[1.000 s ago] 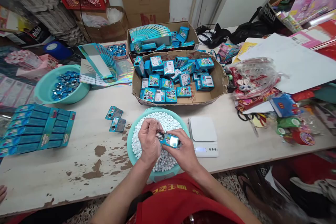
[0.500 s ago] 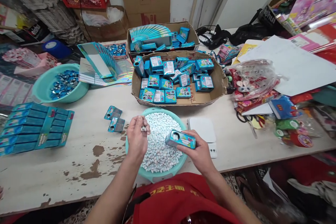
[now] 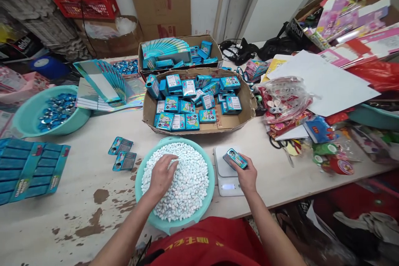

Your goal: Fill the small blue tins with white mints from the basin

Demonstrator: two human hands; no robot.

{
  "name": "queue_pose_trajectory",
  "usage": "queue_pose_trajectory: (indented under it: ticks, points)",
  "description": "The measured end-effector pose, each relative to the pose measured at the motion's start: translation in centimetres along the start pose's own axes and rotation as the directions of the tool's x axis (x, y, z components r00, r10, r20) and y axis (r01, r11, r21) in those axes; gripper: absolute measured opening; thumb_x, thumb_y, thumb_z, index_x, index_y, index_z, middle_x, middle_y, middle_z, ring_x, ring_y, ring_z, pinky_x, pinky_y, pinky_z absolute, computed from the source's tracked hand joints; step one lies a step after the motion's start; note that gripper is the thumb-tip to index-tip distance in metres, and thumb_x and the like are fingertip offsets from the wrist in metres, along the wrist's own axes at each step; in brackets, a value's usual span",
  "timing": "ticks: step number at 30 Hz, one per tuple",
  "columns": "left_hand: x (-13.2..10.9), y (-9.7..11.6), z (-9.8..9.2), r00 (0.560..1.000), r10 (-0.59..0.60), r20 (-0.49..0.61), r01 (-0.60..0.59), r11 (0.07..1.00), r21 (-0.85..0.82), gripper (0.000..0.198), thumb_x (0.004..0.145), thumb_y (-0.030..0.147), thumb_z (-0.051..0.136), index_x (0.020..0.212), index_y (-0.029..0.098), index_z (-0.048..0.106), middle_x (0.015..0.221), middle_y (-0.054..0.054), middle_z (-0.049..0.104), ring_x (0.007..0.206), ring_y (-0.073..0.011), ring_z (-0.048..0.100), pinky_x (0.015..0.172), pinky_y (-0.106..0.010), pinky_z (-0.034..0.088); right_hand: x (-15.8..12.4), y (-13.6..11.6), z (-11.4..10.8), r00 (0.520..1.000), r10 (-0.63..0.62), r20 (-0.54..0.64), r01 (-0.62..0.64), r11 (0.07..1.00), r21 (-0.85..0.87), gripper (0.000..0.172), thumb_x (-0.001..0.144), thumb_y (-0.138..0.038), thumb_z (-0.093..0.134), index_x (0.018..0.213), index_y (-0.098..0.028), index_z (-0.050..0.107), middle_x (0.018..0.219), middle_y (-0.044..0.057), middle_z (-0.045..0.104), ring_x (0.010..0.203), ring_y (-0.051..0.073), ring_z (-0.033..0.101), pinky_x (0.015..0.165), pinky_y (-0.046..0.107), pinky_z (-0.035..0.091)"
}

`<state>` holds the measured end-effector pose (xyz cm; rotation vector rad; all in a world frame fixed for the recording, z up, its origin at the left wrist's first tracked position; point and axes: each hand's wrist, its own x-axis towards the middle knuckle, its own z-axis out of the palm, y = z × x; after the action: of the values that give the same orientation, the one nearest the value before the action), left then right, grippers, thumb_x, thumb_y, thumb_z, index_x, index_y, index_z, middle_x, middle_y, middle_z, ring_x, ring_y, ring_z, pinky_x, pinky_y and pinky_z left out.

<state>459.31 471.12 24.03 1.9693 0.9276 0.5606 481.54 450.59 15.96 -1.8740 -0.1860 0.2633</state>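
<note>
My right hand [image 3: 248,173] grips a small blue candy box [image 3: 236,158], with its round hole facing up, at the white kitchen scale [image 3: 225,173]. Whether the box touches the scale's plate I cannot tell. Over the turquoise basin [image 3: 141,187] of pale candies [image 3: 187,187], my left hand [image 3: 163,173] has its thumb and fingers apart, with nothing visible between them. The scale's small display is lit. Two small blue flat pieces with dark holes [image 3: 123,153] lie on the table left of the basin.
Behind the basin, a cardboard tray [image 3: 199,129] holds several blue boxes. A second turquoise basin [image 3: 79,116] with shiny blue pieces stands left, near stacked blue packs [image 3: 31,170]. Scissors [image 3: 288,153], bags and papers [image 3: 321,79] clutter the right side.
My right hand has carried the candy box right, from over the basin to the scale. My left hand has opened from a closed grip on candies and lowered toward the pile. The scale's display now shows lit.
</note>
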Motion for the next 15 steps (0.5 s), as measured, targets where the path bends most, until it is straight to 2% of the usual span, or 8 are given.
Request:
queue_pose_trajectory:
  ticks: [3, 5, 7, 8, 10, 12, 15]
  points:
    - [5.3, 1.7, 0.7, 0.992, 0.124, 0.027, -0.126, 0.986, 0.108, 0.02, 0.085, 0.034, 0.052, 0.097, 0.024, 0.064, 0.102, -0.008, 0.065, 0.101, -0.0256, 0.057, 0.089, -0.036, 0.041, -0.4, 0.7, 0.1, 0.998, 0.041, 0.047, -0.042, 0.998, 0.039, 0.066, 0.056, -0.049, 0.078, 0.11, -0.015, 0.06, 0.113, 0.013, 0.062, 0.103, 0.028, 0.059, 0.094, 0.046, 0.046]
    - [10.2, 2.9, 2.2, 0.972, 0.185, 0.148, -0.218, 0.943, 0.252, 0.027, 0.087, 0.033, 0.049, 0.108, 0.021, 0.06, 0.11, -0.01, 0.062, 0.107, -0.026, 0.055, 0.09, -0.036, 0.042, -1.0, 0.6, -0.3, 0.998, 0.031, 0.062, -0.035, 0.998, 0.062, 0.08, 0.056, -0.048, 0.078, 0.123, -0.015, 0.051, 0.13, 0.016, 0.052, 0.118, 0.03, 0.051, 0.1, 0.048, 0.041]
    - [15.2, 3.8, 4.6, 0.925, 0.155, 0.347, -0.296, 0.866, 0.404, 0.035, 0.087, 0.03, 0.048, 0.12, 0.02, 0.053, 0.123, -0.011, 0.056, 0.116, -0.0259, 0.05, 0.096, -0.037, 0.039, -1.7, 0.3, -1.1, 1.0, 0.004, 0.027, -0.006, 0.998, 0.07, 0.085, 0.061, -0.05, 0.074, 0.132, -0.017, 0.042, 0.14, 0.018, 0.041, 0.127, 0.031, 0.042, 0.103, 0.048, 0.039]
    - [17.5, 4.0, 6.0, 0.885, 0.103, 0.453, -0.334, 0.819, 0.467, 0.041, 0.085, 0.029, 0.05, 0.126, 0.019, 0.049, 0.128, -0.012, 0.053, 0.12, -0.0258, 0.047, 0.099, -0.037, 0.037, -2.1, 0.1, -1.6, 1.0, 0.001, -0.01, -0.001, 0.998, 0.065, 0.081, 0.065, -0.052, 0.071, 0.133, -0.017, 0.041, 0.141, 0.018, 0.039, 0.128, 0.03, 0.041, 0.102, 0.048, 0.04]
    - [21.2, 4.1, 8.9, 0.839, 0.04, 0.543, -0.36, 0.788, 0.499, 0.055, 0.079, 0.027, 0.059, 0.13, 0.016, 0.044, 0.134, -0.015, 0.048, 0.125, -0.0276, 0.042, 0.102, -0.038, 0.034, -3.0, -0.2, -2.8, 0.996, 0.028, -0.08, -0.025, 0.999, 0.044, 0.07, 0.073, -0.053, 0.063, 0.129, -0.018, 0.043, 0.137, 0.017, 0.042, 0.124, 0.029, 0.046, 0.098, 0.047, 0.044]
    - [23.5, 3.5, 11.5, 0.811, -0.021, 0.584, -0.353, 0.778, 0.519, 0.069, 0.07, 0.029, 0.067, 0.133, 0.015, 0.04, 0.138, -0.018, 0.044, 0.127, -0.0308, 0.04, 0.104, -0.042, 0.032, -3.9, -0.4, -4.1, 0.989, 0.078, -0.129, -0.076, 0.997, 0.02, 0.062, 0.076, -0.053, 0.061, 0.124, -0.017, 0.047, 0.131, 0.017, 0.048, 0.118, 0.027, 0.05, 0.093, 0.044, 0.048]
    - [24.7, 2.4, 14.1, 0.786, -0.12, 0.606, -0.328, 0.75, 0.575, 0.086, 0.061, 0.032, 0.075, 0.135, 0.015, 0.036, 0.139, -0.023, 0.04, 0.126, -0.037, 0.039, 0.105, -0.054, 0.025, -5.2, -0.3, -5.6, 0.976, 0.122, -0.179, -0.126, 0.992, -0.009, 0.056, 0.075, -0.051, 0.063, 0.118, -0.016, 0.051, 0.124, 0.016, 0.053, 0.112, 0.026, 0.054, 0.09, 0.043, 0.049]
